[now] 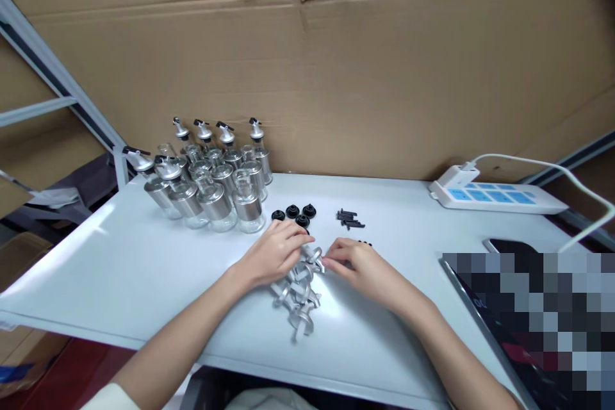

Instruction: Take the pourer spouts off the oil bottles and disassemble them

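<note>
Several silver pourer tops (302,319) lie in a loose pile near the middle of the table. At the pile's far end, my left hand (276,250) is closed, fingers over one pourer top and thumb on its near side. My right hand (358,266) pinches the spout end of that same pourer top (314,256) between thumb and fingertips. Just beyond my left hand are several round black stoppers (302,221), partly hidden by it. Slim black flip levers (350,218) lie beyond my right hand, and small black pieces (365,243) show behind its knuckles.
Several glass bottles with metal sleeves (216,202) stand grouped at the left back, some with pourer tops fitted. A white power strip (500,197) with a plugged-in charger and cable sits at the right back. A dark-screened device (473,295) lies at the right; cardboard (360,77) walls the back.
</note>
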The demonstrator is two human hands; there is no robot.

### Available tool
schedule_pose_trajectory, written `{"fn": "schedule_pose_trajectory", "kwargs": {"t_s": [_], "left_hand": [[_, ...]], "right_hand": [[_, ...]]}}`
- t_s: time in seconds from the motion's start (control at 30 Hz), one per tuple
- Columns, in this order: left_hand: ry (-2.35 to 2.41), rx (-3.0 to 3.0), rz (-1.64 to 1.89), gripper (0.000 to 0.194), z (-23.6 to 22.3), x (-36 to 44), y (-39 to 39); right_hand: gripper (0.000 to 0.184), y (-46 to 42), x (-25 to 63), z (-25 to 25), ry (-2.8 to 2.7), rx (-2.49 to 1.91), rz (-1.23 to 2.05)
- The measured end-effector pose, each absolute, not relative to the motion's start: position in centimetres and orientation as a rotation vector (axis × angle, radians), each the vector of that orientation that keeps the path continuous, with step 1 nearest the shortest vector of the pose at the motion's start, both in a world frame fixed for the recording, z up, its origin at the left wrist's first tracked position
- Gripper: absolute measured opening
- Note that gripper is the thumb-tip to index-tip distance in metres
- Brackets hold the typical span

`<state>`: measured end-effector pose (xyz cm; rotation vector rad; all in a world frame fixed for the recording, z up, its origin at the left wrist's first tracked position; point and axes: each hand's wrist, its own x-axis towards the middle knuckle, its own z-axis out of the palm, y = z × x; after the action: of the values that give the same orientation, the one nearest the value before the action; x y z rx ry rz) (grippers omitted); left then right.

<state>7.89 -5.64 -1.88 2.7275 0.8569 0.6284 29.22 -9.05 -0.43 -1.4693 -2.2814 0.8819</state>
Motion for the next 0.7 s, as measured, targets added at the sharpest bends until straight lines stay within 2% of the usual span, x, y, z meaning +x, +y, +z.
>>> {"fn": "schedule_pose_trajectory", "kwargs": {"t_s": [0.2,0.5,0.6,0.7], "left_hand": [[0.81,2.695,0.595,0.035,-1.6,8.2,-6.0],[0.807,2.711,0.597,0.033,-2.0,8.3,-5.9],[0.753,2.778,0.767,0.028,-1.9,8.2,-6.0],[0.717,2.818,1.207,0.024,-1.0,7.3,-5.7]], "right_hand": [[0.02,-8.9,29.8,-0.2,-2.333,-1.5,0.912],[0.023,-9.3,30.3,0.8,-2.392,-1.269,1.364],[0.022,-9.3,30.6,0.8,-2.374,-1.265,1.454],[0.024,-9.4,31.0,0.9,-2.317,-1.259,1.573]]}}
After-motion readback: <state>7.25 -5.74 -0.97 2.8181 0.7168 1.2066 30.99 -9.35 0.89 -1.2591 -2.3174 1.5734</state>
